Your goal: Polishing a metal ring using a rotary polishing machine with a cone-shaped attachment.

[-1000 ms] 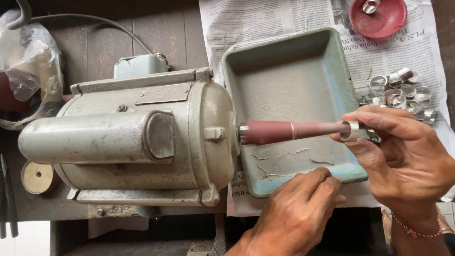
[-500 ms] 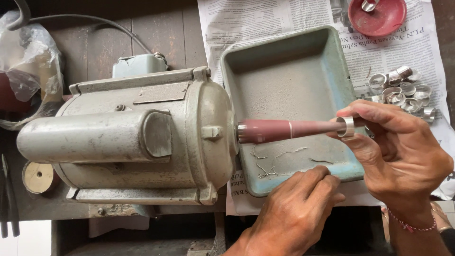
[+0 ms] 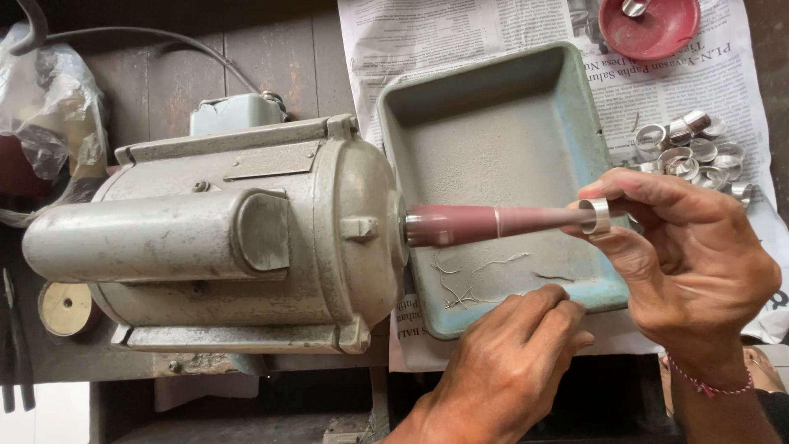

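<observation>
Holding: right hand (image 3: 690,263) pinches a small metal ring (image 3: 595,215) btw thumb and fingers, closed on it.
Ring position: slipped over the thin tip of the tapered mandrel (image 3: 501,224), above the tray's right part.
Mandrel: reddish-brown abrasive sleeve, cone-shaped, thick end at the motor shaft, thin end pointing right; lies horizontal over the tray.
Left hand (image 3: 509,362): palm down, fingers loosely curled, fingertips resting on the tray's near rim; grips nothing.
Motor (image 3: 230,238): grey-green cast housing w/ cylindrical side part, worn paint, sits on dark wooden bench (image 3: 164,82); grey cable (image 3: 164,37) runs off toward upper left.
Tray (image 3: 493,140): blue-green rectangular metal pan, just right of motor, on newspaper (image 3: 460,33); a few thin wire scraps (image 3: 468,279) lie on its floor under the mandrel.
Spare rings (image 3: 690,146): pile of similar metal rings on the newspaper, right of tray, beyond the right hand.
Red dish (image 3: 649,29): round, at top edge, holds one metal piece.
Left side: crumpled plastic bag (image 3: 49,107); small round wooden disc (image 3: 66,308) near motor base.
Wrist: red string bracelet (image 3: 707,385) on right arm.
</observation>
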